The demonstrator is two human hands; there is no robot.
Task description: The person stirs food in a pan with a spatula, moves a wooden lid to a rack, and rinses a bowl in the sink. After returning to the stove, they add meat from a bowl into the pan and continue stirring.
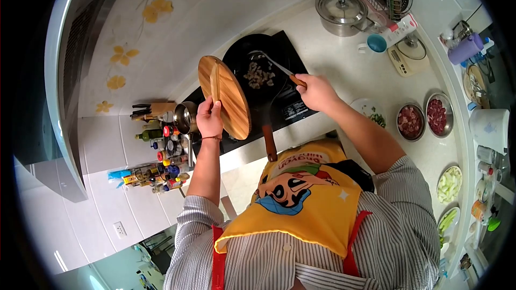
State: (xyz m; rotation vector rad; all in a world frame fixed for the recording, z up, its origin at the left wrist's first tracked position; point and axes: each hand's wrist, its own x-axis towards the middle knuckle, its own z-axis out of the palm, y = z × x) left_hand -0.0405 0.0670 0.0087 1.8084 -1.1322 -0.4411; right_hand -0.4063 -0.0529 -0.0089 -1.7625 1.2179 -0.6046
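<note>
My left hand (209,121) grips the bar handle of a round wooden lid (235,102), which is tilted up on edge beside the wok. In my right hand (317,92) is the wooden handle of a metal spatula (277,64); its head reaches into the black wok (252,48). Small browned pieces of food (259,75), perhaps meat, lie in the wok. The wok's wooden handle (270,142) points toward my yellow apron. Under the wok is a black glass cooktop (293,51).
A lidded steel pot (341,13) stands at the back right, near a kitchen scale (406,62). Bowls of raw meat (411,122) and a plate of chopped greens (371,110) sit on the right counter. A small saucepan (185,118) and several bottles (153,134) crowd the left.
</note>
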